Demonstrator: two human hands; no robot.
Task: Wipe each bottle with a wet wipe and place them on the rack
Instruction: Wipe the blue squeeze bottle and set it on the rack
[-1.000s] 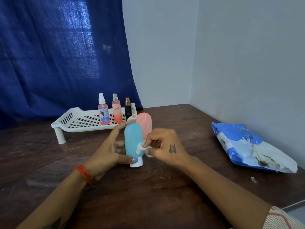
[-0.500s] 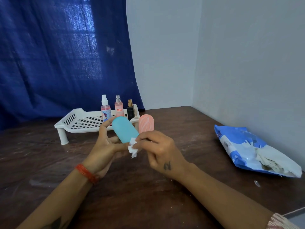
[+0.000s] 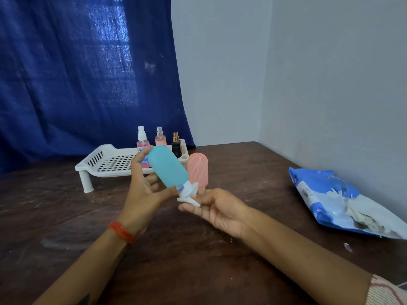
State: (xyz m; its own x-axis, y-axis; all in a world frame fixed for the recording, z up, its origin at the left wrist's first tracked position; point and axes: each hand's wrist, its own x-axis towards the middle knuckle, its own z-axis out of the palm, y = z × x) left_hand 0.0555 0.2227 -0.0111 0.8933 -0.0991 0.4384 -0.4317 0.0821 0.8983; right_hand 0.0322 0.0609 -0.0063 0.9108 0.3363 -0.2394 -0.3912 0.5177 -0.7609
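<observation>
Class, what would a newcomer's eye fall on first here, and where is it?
The turquoise soft plastic bottle stands out, gripped tilted in the left hand at centre, with a crumpled white wet wipe at its cap against the right hand. Behind, a deep blue fabric curtain fills the left background.

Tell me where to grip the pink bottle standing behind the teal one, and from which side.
Take the pink bottle around the middle of its body, coming from its right. It stands upright, tall and narrow, so a low grip may tip it; the teal bottle in the left hand and the rack crowd its left.
</observation>
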